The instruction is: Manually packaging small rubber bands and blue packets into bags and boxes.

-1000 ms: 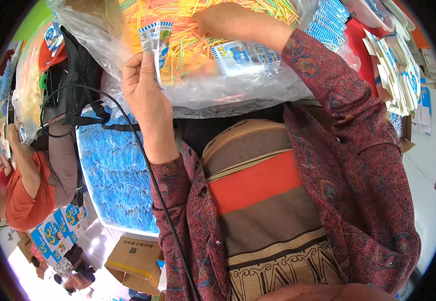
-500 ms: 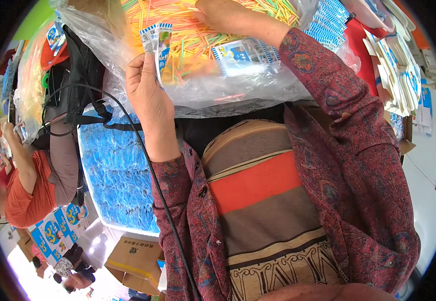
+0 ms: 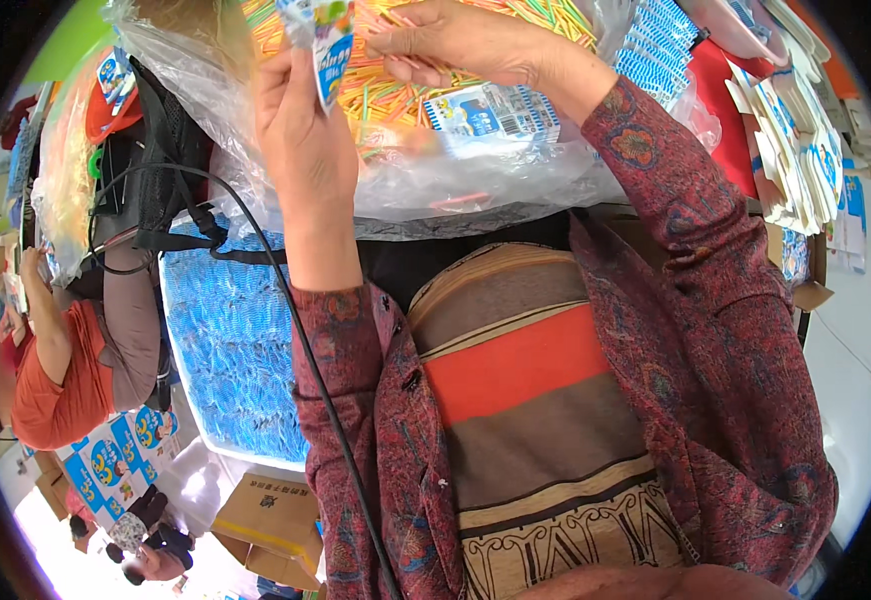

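Note:
My left hand [image 3: 307, 135] is closed on the lower part of a small blue-and-white printed packet [image 3: 331, 58], held upright above the near left side of the pile. Close to the packet, my right hand [image 3: 465, 42] has its fingers pinched together on a few thin coloured sticks [image 3: 373, 30], whose ends point toward the packet. Below both hands spreads a heap of loose thin sticks [image 3: 535, 18] in pink, yellow, orange and green, lying in a clear plastic bag [image 3: 515, 180]. Another printed packet [image 3: 490, 112] lies flat on the heap below my right wrist.
A white-rimmed bin [image 3: 230, 350] full of blue packets stands at my left. Rows of blue-striped packets [image 3: 655, 50] lie at the far right, near a stack of white cartons [image 3: 790, 150]. A black cable [image 3: 300, 340] hangs past my left arm. A person in orange [image 3: 65, 375] sits at the left.
My right hand has come left and nearer from the heap to the packet, now with sticks in its fingers. My left hand has risen slightly with the packet, which is turned to show its printed face.

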